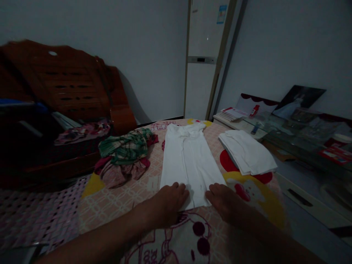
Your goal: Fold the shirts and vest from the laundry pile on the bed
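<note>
Left hand (170, 201) and right hand (224, 203) lie flat, unclenched, on the white garment (188, 161) spread over a patterned bedspread (121, 198); grey walls (137, 55) far.

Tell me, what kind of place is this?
Probably a bedroom at home: a cartoon-print bedspread, a white garment spread flat on it beside a pile of clothes, and a tall air conditioner in the corner.

Left hand (171, 202), right hand (223, 202), both flat

patterned bed (115, 200) — flat white garment (187, 161), folded white cloth (247, 152), crumpled clothes heap (123, 157)
</note>
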### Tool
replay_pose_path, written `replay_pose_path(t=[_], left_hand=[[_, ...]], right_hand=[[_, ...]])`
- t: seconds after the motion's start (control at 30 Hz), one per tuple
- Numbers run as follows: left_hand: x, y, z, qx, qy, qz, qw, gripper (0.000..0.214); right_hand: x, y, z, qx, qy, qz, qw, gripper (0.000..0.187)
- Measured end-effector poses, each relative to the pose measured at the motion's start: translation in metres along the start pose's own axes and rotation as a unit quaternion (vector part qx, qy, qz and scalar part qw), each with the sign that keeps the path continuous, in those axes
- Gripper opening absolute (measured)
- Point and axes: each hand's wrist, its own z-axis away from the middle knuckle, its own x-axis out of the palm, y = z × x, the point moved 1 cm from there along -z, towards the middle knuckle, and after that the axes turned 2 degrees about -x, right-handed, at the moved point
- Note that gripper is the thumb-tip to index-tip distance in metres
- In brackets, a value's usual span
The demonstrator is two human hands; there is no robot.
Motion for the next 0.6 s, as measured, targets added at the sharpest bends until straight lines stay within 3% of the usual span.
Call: replay_pose_path(t=[0.1,0.17,0.23,0.3,0.4,0.47,0.53,0.6], left_hand=[[0.011,0.007,0.004,-0.034,-0.007,0.002,0.999,0.034],[0.007,0.000,0.002,-0.042,-0.016,0.030,0.999,0.026],[-0.009,-0.021,-0.004,-0.041,-0.014,0.071,0.997,0.025],[-0.034,-0.052,-0.018,-0.047,0.026,0.094,0.994,0.037],[-0.073,-0.104,-0.051,-0.094,0.050,0.057,0.993,0.045],[-0.090,-0.131,-0.072,-0.156,0.105,0.036,0.981,0.048],[-0.094,-0.144,-0.084,-0.191,0.184,0.009,0.964,0.051],[-0.084,-0.143,-0.084,-0.172,0.216,0.009,0.961,0.048]], right_hand=[[0.012,0.004,-0.002,0.055,-0.016,-0.001,0.998,0.024],[0.011,0.014,-0.006,0.084,-0.036,-0.020,0.996,0.023],[0.001,0.030,-0.015,0.093,-0.016,-0.038,0.995,0.026],[-0.018,0.052,-0.035,0.085,0.046,-0.039,0.995,0.034],[-0.049,0.088,-0.080,0.117,0.100,-0.007,0.988,0.034],[-0.064,0.108,-0.109,0.128,0.160,0.012,0.979,0.039],[-0.067,0.119,-0.127,0.149,0.215,0.007,0.965,0.043],[-0.055,0.121,-0.128,0.157,0.220,-0.010,0.963,0.042]])
